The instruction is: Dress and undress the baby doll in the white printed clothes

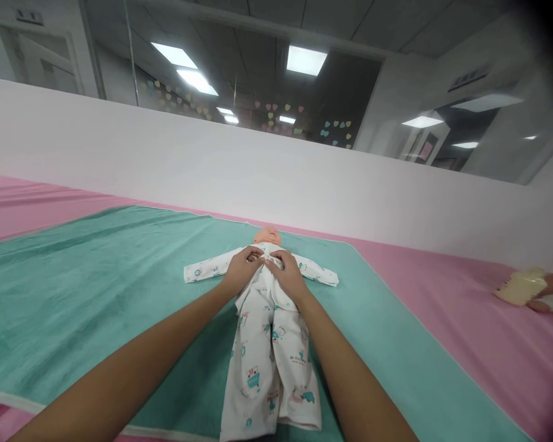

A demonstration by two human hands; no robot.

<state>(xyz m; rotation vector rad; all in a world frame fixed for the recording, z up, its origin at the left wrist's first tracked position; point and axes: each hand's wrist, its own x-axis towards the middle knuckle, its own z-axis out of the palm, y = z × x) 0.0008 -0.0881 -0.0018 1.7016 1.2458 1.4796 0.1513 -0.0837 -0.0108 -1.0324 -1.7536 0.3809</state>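
White cotton baby clothes with small teal and pink cartoon prints (251,368) lie spread on a flesh-coloured baby doll (268,236), face up on a teal cloth with a pale edging (120,294), directly in front of the person. Both bare hands meet over the chest of the clothes, just below the doll's head. The left hand (244,268) rests with fingers curled inward, thumb and fingertips at the middle of the chest; the right hand (286,270) mirrors it just beside, thumb angled toward the left one. Both touch the cloth, but whether they pinch a fold of it is too small to tell. Sleeves stretch straight out to either side, and both trouser legs reach down toward the person, slightly apart, between the two forearms. Beneath the teal cloth spreads a pink fabric covering (470,331), which meets a plain white wall (267,178). Above that wall, a long glass panel (258,67) shows bright ceiling lights and pastel heart shapes. Well apart, at the right edge, a blurred pale yellow object (520,287) sits on the pink covering, beside a brownish and white shape cut off by the border.
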